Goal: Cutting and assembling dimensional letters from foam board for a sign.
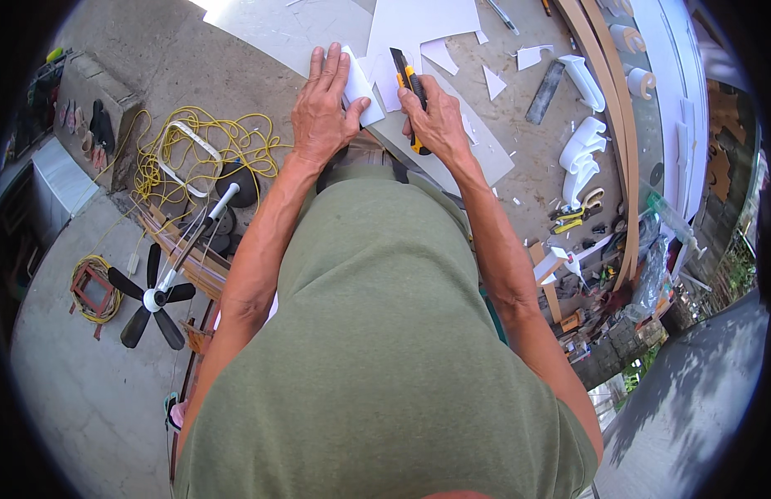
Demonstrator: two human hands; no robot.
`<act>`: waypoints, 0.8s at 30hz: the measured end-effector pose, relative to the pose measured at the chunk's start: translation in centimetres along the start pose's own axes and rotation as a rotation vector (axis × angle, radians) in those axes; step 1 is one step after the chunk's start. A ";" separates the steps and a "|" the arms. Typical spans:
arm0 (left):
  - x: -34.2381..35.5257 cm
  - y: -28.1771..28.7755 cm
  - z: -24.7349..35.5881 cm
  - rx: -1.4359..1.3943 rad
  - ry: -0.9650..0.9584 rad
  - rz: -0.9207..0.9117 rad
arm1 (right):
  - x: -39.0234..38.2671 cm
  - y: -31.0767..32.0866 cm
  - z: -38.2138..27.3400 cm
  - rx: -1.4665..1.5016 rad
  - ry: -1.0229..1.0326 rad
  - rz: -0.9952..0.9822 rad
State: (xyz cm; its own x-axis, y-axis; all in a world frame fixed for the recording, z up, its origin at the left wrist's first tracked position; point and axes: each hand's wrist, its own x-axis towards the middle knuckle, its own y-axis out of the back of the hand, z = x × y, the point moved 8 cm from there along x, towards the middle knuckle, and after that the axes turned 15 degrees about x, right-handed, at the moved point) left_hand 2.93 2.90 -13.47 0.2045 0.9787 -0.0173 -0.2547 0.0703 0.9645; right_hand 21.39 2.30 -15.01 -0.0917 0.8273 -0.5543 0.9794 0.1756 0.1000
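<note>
My left hand (323,108) lies flat with fingers stretched out, pressing on a narrow white piece (359,83) at the table's near edge. The thumb rests over that piece's right part; what lies beneath the palm is hidden. A yellow and black utility knife (414,86) is gripped in my right hand (437,116), its dark tip pointing away from me. Under the knife hand stretches a pale flat sheet (477,154). A larger white sheet (423,21) lies just beyond, with a white offcut (439,56) beside it.
White triangular scraps (494,82), a dark flat bar (545,91) and curled white letter-like shapes (582,154) lie on the table to the right, near yellow-handled pliers (568,220). Tangled yellow cord (185,154) and a black-bladed fan (155,299) stand at left.
</note>
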 end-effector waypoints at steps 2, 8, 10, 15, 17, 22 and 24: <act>0.0 0.0 -0.1 0.002 0.003 0.000 | 0.0 0.3 0.0 0.033 0.003 0.029; -0.1 -0.3 -0.2 -0.025 0.007 0.009 | -0.2 0.9 0.3 0.072 0.022 0.051; -0.1 -0.3 -0.2 -0.024 0.008 0.008 | -0.2 0.8 0.5 0.066 0.025 0.041; 0.0 -0.2 -0.1 -0.013 0.007 0.002 | -0.4 0.6 0.4 0.041 0.014 0.063; -0.1 -0.3 -0.2 -0.025 0.008 0.009 | -0.5 0.8 0.5 0.046 0.028 0.083; -0.1 -0.4 -0.3 -0.033 0.003 0.029 | -0.7 1.3 0.6 0.079 0.015 0.101; -0.1 -0.4 -0.3 -0.040 0.000 0.040 | -0.7 1.7 1.0 0.096 0.016 0.114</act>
State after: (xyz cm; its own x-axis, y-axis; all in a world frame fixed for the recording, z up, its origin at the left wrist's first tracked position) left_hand 2.71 2.81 -13.94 0.1938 0.9808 0.0214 -0.3008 0.0386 0.9529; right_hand 23.29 1.53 -15.25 0.0188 0.8474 -0.5306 0.9962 0.0292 0.0819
